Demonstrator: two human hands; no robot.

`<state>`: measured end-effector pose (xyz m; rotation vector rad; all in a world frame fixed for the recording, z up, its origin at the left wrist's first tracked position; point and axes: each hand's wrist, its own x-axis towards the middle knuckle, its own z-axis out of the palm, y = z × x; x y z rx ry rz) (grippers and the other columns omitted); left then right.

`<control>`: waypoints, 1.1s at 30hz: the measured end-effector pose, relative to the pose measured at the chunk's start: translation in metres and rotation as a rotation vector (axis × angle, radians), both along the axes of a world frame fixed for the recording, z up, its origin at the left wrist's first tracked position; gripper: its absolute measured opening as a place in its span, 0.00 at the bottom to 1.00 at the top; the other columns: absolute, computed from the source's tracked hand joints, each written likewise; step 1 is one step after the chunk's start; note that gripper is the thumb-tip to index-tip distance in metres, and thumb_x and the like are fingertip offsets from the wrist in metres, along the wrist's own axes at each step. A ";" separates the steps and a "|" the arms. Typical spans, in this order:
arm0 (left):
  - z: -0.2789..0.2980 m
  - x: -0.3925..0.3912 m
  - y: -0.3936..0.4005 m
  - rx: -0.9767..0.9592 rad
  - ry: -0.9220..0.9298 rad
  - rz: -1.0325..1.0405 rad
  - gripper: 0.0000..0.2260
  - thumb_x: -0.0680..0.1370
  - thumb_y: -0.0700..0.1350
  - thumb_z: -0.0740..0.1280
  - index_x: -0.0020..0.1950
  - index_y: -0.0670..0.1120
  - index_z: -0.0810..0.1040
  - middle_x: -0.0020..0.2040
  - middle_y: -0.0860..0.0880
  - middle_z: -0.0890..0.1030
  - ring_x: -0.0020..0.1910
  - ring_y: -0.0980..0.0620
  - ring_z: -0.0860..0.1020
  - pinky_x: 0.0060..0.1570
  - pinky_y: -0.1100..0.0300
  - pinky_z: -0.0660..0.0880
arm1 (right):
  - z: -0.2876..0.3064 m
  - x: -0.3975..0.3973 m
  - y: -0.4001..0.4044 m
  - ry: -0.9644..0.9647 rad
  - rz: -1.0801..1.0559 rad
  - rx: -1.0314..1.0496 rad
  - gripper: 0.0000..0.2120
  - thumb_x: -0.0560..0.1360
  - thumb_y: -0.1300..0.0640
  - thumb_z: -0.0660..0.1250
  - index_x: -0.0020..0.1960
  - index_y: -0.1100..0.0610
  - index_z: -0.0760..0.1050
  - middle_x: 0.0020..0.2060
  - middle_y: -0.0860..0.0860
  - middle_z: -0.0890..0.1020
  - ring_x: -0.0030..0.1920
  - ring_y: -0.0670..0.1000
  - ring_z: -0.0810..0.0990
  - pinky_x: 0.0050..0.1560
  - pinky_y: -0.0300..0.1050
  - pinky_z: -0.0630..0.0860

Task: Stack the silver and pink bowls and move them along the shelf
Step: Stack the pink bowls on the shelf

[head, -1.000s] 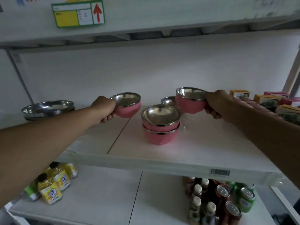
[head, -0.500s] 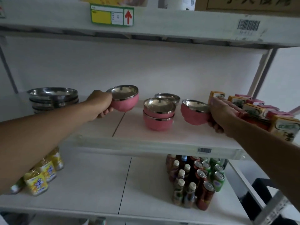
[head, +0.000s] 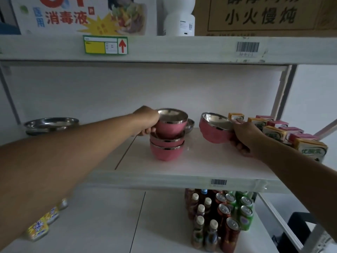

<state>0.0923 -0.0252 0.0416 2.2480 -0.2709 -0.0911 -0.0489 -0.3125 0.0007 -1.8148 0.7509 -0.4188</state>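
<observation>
Pink bowl [head: 171, 123] in left grip [head: 147, 119], atop stack [head: 166, 148]

A silver bowl [head: 190, 124] sits mostly hidden behind the pink stack [head: 166, 143]. Yellow packets [head: 39, 228] at lower left are blurred. The box [head: 264, 13] at upper right is cut off.

White metal shelving unit [head: 164, 181] against a plain white wall [head: 109, 92], dim light. Upper shelf edge [head: 182, 50] carries a yellow-green label [head: 105, 44]; dark shape at bottom right, possibly a stool [head: 300, 225].

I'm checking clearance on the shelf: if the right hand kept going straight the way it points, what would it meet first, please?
Probably the stack of pink bowls: the right hand points left with its tilted bowl leading, over bare shelf. Depth is uncertain.
</observation>
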 end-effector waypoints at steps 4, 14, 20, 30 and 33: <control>-0.016 0.007 -0.003 0.111 -0.058 0.021 0.09 0.82 0.46 0.57 0.51 0.50 0.76 0.24 0.50 0.76 0.21 0.53 0.68 0.23 0.65 0.64 | 0.015 -0.001 -0.010 0.004 0.014 -0.097 0.25 0.81 0.43 0.60 0.39 0.62 0.80 0.24 0.55 0.80 0.18 0.50 0.71 0.20 0.38 0.67; -0.023 0.020 0.008 0.118 0.012 0.030 0.21 0.81 0.62 0.60 0.40 0.46 0.76 0.24 0.50 0.76 0.18 0.52 0.66 0.25 0.67 0.63 | 0.077 0.033 0.034 -0.065 0.155 -0.290 0.19 0.82 0.53 0.61 0.40 0.63 0.81 0.22 0.53 0.79 0.17 0.48 0.71 0.20 0.35 0.67; -0.031 0.023 0.044 0.151 -0.103 0.129 0.26 0.78 0.64 0.51 0.36 0.45 0.72 0.28 0.46 0.79 0.23 0.47 0.70 0.31 0.61 0.66 | 0.081 0.071 0.086 -0.030 0.298 -0.338 0.16 0.80 0.57 0.60 0.40 0.63 0.81 0.27 0.57 0.78 0.22 0.51 0.71 0.24 0.39 0.68; -0.064 0.017 0.090 0.183 -0.141 0.091 0.17 0.77 0.56 0.56 0.38 0.46 0.72 0.33 0.44 0.79 0.27 0.46 0.73 0.31 0.61 0.65 | 0.042 0.098 0.097 0.067 0.343 -0.358 0.12 0.76 0.55 0.62 0.36 0.59 0.74 0.24 0.54 0.73 0.19 0.49 0.64 0.26 0.38 0.62; -0.066 0.016 0.092 0.151 -0.146 0.003 0.17 0.75 0.58 0.57 0.45 0.46 0.78 0.40 0.45 0.81 0.33 0.45 0.74 0.34 0.59 0.68 | 0.038 0.100 0.081 0.050 0.379 -0.343 0.25 0.80 0.39 0.57 0.44 0.60 0.78 0.23 0.52 0.79 0.20 0.50 0.72 0.25 0.39 0.69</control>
